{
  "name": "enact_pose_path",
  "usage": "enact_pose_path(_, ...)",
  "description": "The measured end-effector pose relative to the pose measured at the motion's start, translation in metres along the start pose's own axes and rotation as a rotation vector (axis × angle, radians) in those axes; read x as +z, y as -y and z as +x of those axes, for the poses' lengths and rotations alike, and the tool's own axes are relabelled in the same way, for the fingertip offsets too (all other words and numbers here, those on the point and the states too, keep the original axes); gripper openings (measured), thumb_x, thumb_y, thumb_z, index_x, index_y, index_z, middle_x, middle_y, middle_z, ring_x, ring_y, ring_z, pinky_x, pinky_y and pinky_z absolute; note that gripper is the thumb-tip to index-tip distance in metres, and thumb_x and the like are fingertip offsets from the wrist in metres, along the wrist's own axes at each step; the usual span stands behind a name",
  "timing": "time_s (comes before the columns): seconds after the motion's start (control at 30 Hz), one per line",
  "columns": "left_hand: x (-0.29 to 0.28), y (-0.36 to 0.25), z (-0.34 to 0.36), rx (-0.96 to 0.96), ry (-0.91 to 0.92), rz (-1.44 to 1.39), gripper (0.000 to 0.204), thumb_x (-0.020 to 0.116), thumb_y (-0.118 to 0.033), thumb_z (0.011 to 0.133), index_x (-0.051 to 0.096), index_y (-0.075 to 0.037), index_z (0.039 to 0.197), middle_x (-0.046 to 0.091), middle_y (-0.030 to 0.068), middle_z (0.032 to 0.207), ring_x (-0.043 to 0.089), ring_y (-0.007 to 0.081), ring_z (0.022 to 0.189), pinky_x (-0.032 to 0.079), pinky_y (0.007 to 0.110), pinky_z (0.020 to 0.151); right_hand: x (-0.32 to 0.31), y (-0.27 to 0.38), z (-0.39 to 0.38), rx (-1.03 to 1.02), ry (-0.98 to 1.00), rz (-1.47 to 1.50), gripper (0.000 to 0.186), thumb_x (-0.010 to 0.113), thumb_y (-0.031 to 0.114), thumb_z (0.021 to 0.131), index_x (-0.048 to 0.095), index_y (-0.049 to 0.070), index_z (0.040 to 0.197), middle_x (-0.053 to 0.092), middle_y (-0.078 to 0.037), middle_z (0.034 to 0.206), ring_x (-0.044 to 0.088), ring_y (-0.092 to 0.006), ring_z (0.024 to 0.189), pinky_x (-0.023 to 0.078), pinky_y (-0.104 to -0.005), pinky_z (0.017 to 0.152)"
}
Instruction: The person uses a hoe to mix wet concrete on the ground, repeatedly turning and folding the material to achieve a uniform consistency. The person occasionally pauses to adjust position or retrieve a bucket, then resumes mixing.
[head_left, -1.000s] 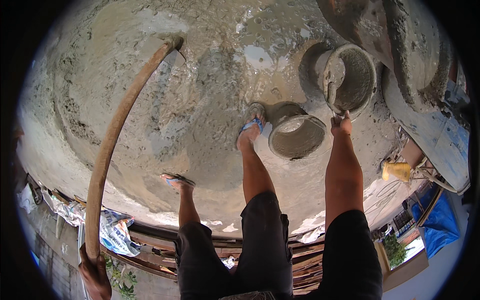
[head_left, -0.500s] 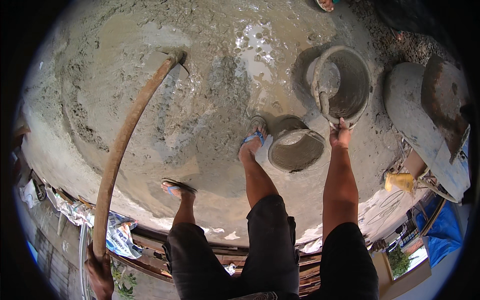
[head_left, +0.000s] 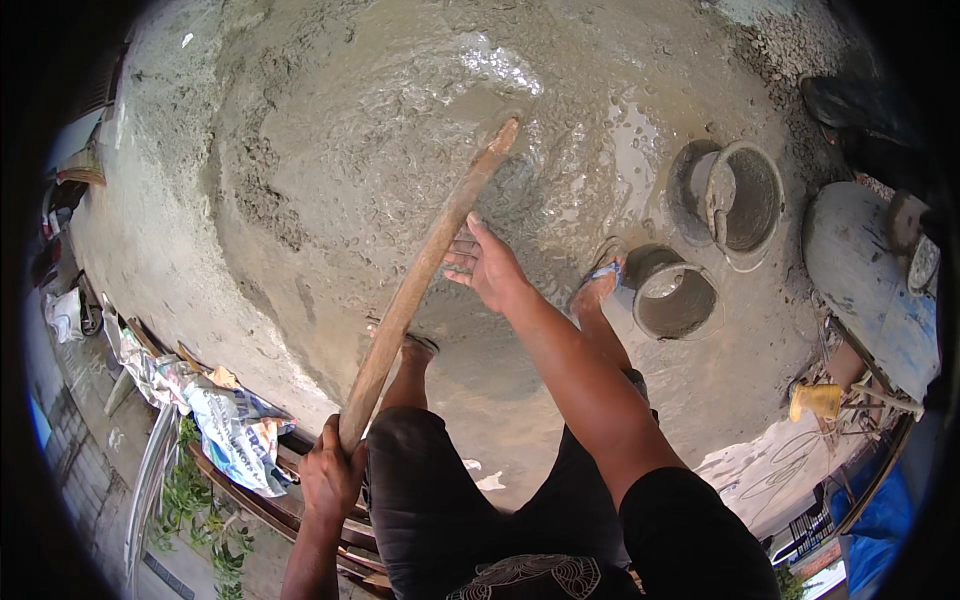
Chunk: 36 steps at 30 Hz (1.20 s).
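Note:
A long wooden hoe handle (head_left: 430, 275) slants across the middle, its far end over the wet grey mortar (head_left: 380, 160). My left hand (head_left: 330, 468) is closed round the near end of the handle, in front of my left leg. Beside the middle of the shaft, my right hand (head_left: 487, 268) is open, fingers stretched toward the wood; whether they touch it is hard to tell. The hoe's blade is not visible now. To the right stand two mortar-smeared buckets, a far bucket (head_left: 768, 205) and a near bucket (head_left: 677, 312) close to my right foot.
My sandalled right foot (head_left: 598, 285) is in the mortar's edge. At right lie a large grey curved metal container (head_left: 850, 255) and a yellow boot (head_left: 815, 402). Gravel (head_left: 790, 45) lies far right. Torn sacks (head_left: 235, 430) and planks line the near left edge.
My right hand has let go of the far bucket's rim and moved left to the hoe handle. My left hand has brought the handle rightward, closer to my body. The view has shifted left.

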<state>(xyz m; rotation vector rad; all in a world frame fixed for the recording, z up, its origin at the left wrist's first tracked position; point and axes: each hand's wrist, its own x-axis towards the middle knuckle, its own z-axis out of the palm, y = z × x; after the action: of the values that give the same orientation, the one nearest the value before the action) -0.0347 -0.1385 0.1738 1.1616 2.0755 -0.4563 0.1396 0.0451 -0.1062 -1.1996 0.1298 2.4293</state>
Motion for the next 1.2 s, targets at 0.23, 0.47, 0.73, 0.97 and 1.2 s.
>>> enact_pose_path(0.23, 0.056, 0.082, 0.011, 0.304, 0.323, -0.589, 0.057, 0.07, -0.025, 0.082, 0.043, 0.002, 0.125, 0.064, 0.0272, 0.088, 0.062, 0.047, 0.091, 0.05, 0.046, 0.083, 0.094, -0.04, 0.008, -0.269, -0.593, -0.153, 0.023, 0.063, 0.0, 0.076, 0.051, 0.0, 0.096, 0.054, -0.009, 0.071, 0.053, -0.02, 0.052, 0.046, -0.0356, 0.045)
enact_pose_path(0.47, 0.079, 0.047, 0.124, 0.235, 1.164, -2.054, 0.059, 0.064, -0.006, 0.082, 0.041, -0.002, 0.136, 0.059, 0.0095, 0.107, 0.059, 0.015, 0.076, 0.048, 0.029, 0.063, 0.086, 0.052, 0.034, -0.465, -0.772, -0.652, 0.011, 0.054, 0.002, 0.085, 0.05, -0.005, 0.093, 0.054, -0.014, 0.075, 0.057, -0.026, 0.053, 0.051, -0.041, 0.048)
enact_pose_path(0.73, -0.051, 0.119, 0.092, -0.036, 0.952, -1.762, 0.078, 0.06, 0.0, 0.081, 0.026, -0.005, 0.151, 0.062, 0.0091, 0.096, 0.052, 0.0112, 0.065, 0.043, 0.025, 0.052, 0.111, -0.021, 0.056, -0.169, -0.651, -0.426, 0.03, 0.053, 0.006, 0.084, 0.042, -0.006, 0.109, 0.051, -0.017, 0.083, 0.057, -0.0302, 0.063, 0.054, -0.0453, 0.061)
enact_pose_path(0.97, -0.136, 0.046, 0.078, 0.007, 0.882, -1.791, 0.076, 0.058, -0.006, 0.078, 0.028, -0.002, 0.148, 0.053, 0.0066, 0.09, 0.053, 0.0144, 0.071, 0.048, 0.028, 0.062, 0.11, -0.047, 0.065, 0.146, -0.421, -0.237, 0.025, 0.058, 0.018, 0.08, 0.046, 0.002, 0.097, 0.054, -0.013, 0.08, 0.056, -0.0262, 0.063, 0.051, -0.0363, 0.059)
enact_pose_path(1.2, -0.158, -0.127, 0.025, 0.012, 0.768, -1.766, 0.055, 0.056, -0.012, 0.088, 0.035, 0.003, 0.136, 0.054, 0.0071, 0.087, 0.053, 0.0177, 0.075, 0.047, 0.03, 0.071, 0.068, 0.051, 0.024, 0.353, -0.107, -0.337, 0.023, 0.062, 0.021, 0.078, 0.051, 0.006, 0.09, 0.054, -0.006, 0.07, 0.057, -0.0207, 0.061, 0.049, -0.0333, 0.056)
